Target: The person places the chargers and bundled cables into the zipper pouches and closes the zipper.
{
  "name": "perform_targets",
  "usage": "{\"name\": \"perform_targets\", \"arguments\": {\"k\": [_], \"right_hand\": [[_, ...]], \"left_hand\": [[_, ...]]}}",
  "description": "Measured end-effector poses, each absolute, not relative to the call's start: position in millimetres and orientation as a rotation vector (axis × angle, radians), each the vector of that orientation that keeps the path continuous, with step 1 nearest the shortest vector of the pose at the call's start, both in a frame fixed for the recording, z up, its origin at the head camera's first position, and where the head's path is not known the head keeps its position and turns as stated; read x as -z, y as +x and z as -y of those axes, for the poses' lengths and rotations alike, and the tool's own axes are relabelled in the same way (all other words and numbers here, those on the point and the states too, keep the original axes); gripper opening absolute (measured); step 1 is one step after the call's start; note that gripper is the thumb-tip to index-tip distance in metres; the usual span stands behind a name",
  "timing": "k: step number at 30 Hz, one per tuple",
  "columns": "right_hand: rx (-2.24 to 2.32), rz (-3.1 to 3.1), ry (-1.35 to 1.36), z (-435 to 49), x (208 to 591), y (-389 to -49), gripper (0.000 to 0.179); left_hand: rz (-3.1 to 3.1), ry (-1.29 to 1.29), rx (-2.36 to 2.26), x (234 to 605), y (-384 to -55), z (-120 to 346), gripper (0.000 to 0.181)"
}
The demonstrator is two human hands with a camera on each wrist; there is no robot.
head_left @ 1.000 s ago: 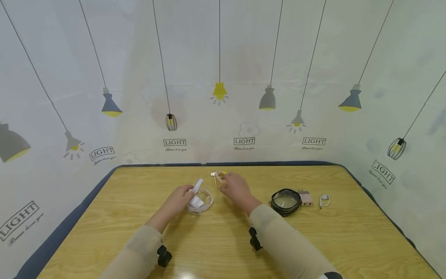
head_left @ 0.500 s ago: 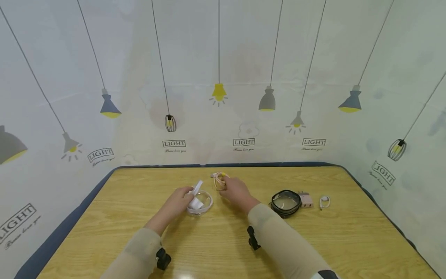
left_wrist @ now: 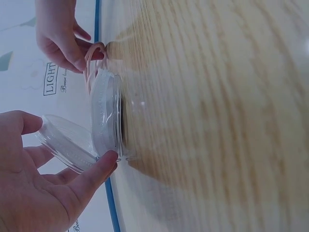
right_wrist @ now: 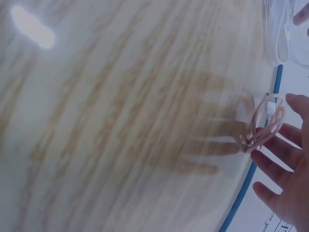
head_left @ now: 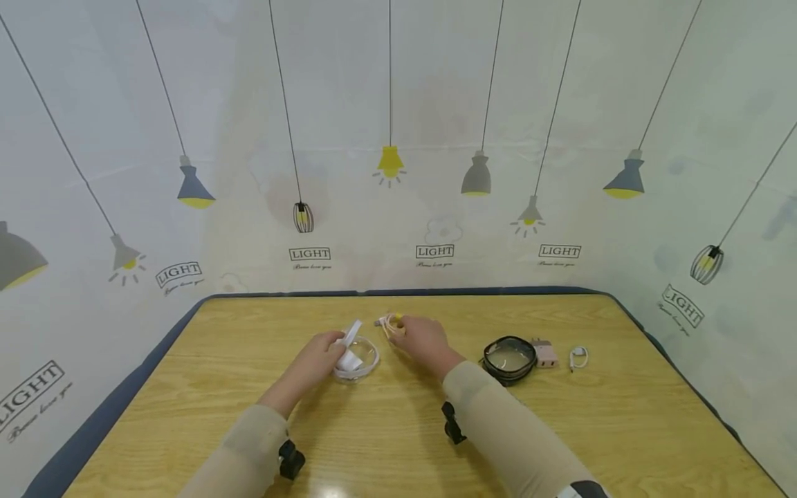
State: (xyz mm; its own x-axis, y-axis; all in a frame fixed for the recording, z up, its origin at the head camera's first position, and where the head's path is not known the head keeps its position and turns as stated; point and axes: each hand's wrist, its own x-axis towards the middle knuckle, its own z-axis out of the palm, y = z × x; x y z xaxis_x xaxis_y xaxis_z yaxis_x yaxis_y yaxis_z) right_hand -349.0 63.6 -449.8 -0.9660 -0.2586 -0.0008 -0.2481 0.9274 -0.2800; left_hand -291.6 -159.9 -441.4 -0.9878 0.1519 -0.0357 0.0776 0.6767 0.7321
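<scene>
Right fingers (right_wrist: 284, 151) half closed, pinching a pink cable (right_wrist: 277, 122) at one o'clock from the clear case (left_wrist: 104, 116), left hand (head_left: 316, 357) gripping its lid (left_wrist: 65, 138); pickup step I reckon, next needs a steady case

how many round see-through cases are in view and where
2: a white-trimmed case, lid raised, held by the left hand, and a black-trimmed case on the table's right side, beside the pink charger.
</scene>
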Motion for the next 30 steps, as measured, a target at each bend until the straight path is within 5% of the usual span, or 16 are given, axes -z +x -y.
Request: {"name": "perform_targets", "arguments": {"k": [30], "right_hand": [[0.400,-3.056,-0.344,-65.2,454.6,-348.0,0.055]], "left_hand": [[-2.792,0.206,-1.197,442.0,-290.7,160.3,0.046]]}}
